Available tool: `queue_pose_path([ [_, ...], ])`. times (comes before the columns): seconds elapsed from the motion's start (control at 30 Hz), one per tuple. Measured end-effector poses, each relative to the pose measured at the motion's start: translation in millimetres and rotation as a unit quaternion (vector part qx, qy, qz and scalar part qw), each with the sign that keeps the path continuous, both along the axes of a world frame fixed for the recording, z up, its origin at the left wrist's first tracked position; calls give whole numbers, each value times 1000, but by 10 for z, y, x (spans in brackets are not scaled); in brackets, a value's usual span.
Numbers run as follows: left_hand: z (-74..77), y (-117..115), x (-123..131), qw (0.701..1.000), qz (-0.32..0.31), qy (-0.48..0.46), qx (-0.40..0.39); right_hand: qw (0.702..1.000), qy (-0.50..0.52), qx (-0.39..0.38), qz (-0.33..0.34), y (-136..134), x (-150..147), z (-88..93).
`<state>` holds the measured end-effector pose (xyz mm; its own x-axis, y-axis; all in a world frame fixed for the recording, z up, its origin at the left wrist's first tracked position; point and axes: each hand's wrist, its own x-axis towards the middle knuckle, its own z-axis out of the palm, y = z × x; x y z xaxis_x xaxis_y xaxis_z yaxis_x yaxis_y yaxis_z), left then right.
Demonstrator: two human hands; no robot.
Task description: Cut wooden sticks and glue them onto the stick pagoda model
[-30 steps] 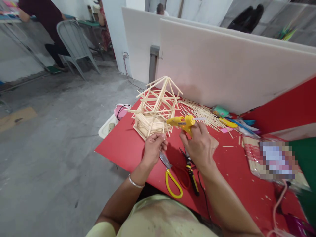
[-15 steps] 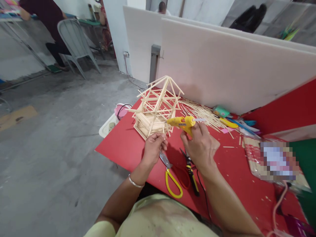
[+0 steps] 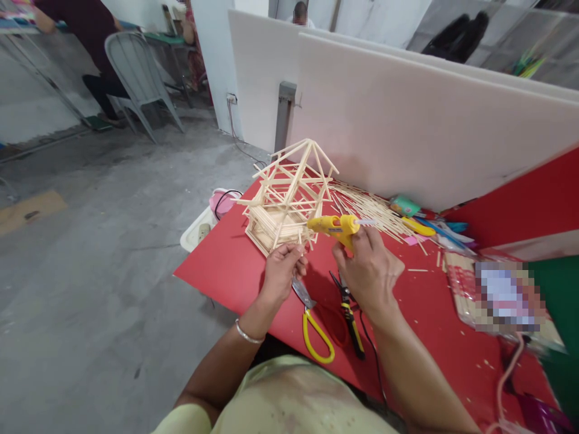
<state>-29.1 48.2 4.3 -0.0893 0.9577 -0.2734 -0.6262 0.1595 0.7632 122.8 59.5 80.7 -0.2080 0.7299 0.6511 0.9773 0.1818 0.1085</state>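
Note:
A small house built of thin wooden sticks (image 3: 287,196) stands near the far left corner of the red table (image 3: 235,274). My right hand (image 3: 368,271) is closed around a yellow glue gun (image 3: 335,227), whose nozzle points left at the house's lower front. My left hand (image 3: 280,271) is pinched on a short wooden stick (image 3: 299,247), held upright just in front of the house's base, close to the nozzle.
Yellow-handled scissors (image 3: 312,325) and black-and-yellow cutters (image 3: 349,313) lie between my hands. A heap of loose sticks (image 3: 371,208) lies behind the gun, a stick packet (image 3: 497,295) to the right. White partition boards (image 3: 407,114) back the table. A person sits at far left (image 3: 85,42).
Nothing has really moved; both hands keep their hold, and the view has only shifted slightly.

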Motion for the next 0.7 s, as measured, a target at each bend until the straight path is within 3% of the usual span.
queue_pose_path([
  [0.7, -4, 52, 51, 1000, -2, 2, 9, 1000, -11, 0, 7, -121, 52, 2],
])
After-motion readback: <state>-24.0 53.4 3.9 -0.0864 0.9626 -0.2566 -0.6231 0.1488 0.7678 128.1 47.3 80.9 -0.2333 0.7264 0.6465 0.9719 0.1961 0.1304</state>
